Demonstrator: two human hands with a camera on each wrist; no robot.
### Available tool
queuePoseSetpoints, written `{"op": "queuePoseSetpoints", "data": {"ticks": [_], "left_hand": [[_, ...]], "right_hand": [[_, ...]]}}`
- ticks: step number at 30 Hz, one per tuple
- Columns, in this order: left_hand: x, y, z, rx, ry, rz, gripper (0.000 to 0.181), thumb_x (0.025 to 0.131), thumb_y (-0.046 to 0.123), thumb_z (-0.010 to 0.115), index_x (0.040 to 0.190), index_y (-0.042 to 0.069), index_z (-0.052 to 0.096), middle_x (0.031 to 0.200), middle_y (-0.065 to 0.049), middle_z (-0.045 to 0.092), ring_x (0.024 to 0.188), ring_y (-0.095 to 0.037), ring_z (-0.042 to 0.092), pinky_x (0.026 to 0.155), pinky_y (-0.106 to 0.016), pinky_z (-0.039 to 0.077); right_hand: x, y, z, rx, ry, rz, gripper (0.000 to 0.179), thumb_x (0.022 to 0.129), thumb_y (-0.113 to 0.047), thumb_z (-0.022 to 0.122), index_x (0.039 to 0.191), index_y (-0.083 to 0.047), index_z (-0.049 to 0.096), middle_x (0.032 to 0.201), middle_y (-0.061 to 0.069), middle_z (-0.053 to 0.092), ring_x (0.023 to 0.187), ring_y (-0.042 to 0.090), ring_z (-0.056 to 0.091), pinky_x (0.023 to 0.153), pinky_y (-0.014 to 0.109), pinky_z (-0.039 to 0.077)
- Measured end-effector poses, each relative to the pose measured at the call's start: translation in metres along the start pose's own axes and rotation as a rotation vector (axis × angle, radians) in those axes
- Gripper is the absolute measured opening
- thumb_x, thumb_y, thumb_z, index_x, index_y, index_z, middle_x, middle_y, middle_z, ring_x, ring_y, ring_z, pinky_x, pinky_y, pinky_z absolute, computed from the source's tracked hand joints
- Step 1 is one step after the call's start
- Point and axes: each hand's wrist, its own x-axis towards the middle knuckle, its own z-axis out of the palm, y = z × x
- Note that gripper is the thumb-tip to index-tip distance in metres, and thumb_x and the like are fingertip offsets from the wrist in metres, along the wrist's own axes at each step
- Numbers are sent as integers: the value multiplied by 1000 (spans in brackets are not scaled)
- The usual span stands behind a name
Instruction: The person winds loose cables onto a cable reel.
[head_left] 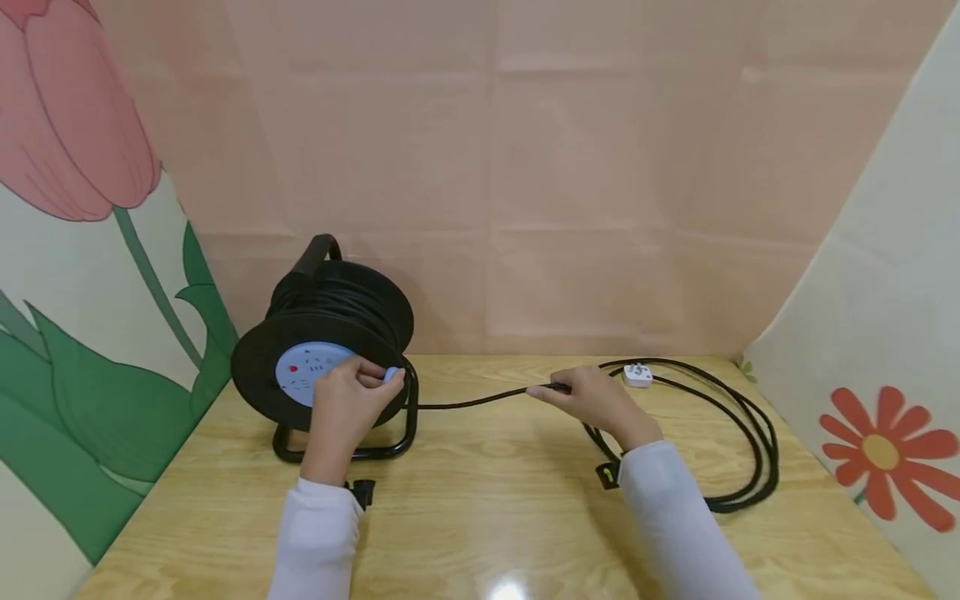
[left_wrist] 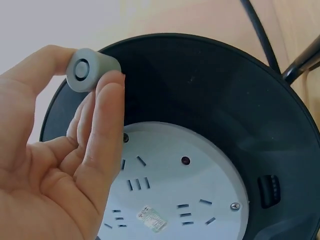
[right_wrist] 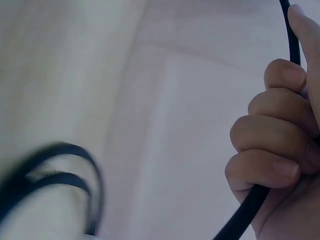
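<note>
A black cable reel (head_left: 258,375) with a pale socket panel (left_wrist: 165,180) stands on its tubular frame at the left of the table. My left hand (head_left: 347,400) pinches the small grey-blue knob (left_wrist: 90,70) at the edge of the reel's front disc, between thumb and fingertips. From the reel a black cable (head_left: 472,403) runs right to my right hand (head_left: 596,402). In the right wrist view, that hand's fingers (right_wrist: 272,132) curl round the cable, with the thumb lying along it. Beyond the hand, loose cable loops (head_left: 771,450) lie on the table.
A white plug (head_left: 637,375) lies inside the loops at the back right. The reel's carrying handle (head_left: 315,254) rises behind its drum. A creased pink backdrop (head_left: 562,167) stands at the table's (head_left: 465,517) far edge, with flower-printed panels on both sides.
</note>
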Motion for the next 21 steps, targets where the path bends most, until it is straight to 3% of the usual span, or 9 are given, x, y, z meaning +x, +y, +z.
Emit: {"op": "queuePoseSetpoints", "data": {"ticks": [5, 7, 10, 13, 17, 19, 21], "left_hand": [[-1, 0, 0, 21, -31, 5, 34, 85, 41, 78, 80, 8, 71, 72, 0, 69, 66, -16, 63, 59, -32, 51], [-1, 0, -1, 17, -41, 6, 34, 85, 41, 78, 79, 8, 71, 72, 0, 69, 65, -16, 63, 58, -32, 51], [-2, -1, -3, 10, -57, -1, 35, 86, 43, 77, 80, 9, 71, 73, 0, 69, 65, -15, 62, 58, -32, 51], [-2, -2, -4, 5, -79, -17, 37, 87, 45, 76, 81, 9, 72, 74, 0, 69, 65, -15, 62, 59, -32, 51], [-2, -2, -6, -12, -115, -34, 37, 88, 46, 75, 82, 9, 73, 70, 2, 69, 63, -14, 63, 59, -32, 50], [-2, -2, -6, -18, -136, -41, 37, 88, 45, 75, 83, 8, 73, 67, 4, 69, 62, -13, 63, 59, -32, 50], [-2, -2, -6, -20, -155, -44, 37, 89, 45, 75, 84, 7, 74, 66, 4, 69, 61, -12, 63, 59, -32, 50]], "right_hand": [[-13, 22, 17, 39, -91, 70, 59, 92, -70, 52, 73, -14, 54, 59, -3, 38, 51, 12, 30, 51, 29, 32], [-19, 30, 20, 40, -109, 107, 60, 92, -70, 51, 84, -13, 65, 66, -2, 50, 56, 12, 39, 55, 31, 39], [-28, 38, 12, 33, -124, 164, 69, 93, -72, 49, 111, -10, 72, 93, 3, 67, 78, 17, 61, 73, 42, 53], [-35, 34, -9, -18, -128, 178, 69, 94, -72, 45, 115, -11, 72, 106, 6, 69, 90, 22, 65, 81, 49, 53], [-41, 28, -43, -185, -51, 167, 69, 95, -74, 40, 101, -14, 73, 93, 5, 69, 76, 20, 63, 66, 45, 51], [-43, 30, -54, -275, 21, 174, 73, 93, -76, 39, 109, -14, 75, 93, 3, 71, 72, 21, 64, 59, 45, 51], [-46, 35, -60, -332, 80, 190, 74, 91, -78, 39, 106, -16, 76, 84, 2, 70, 62, 19, 59, 49, 40, 45]]}}
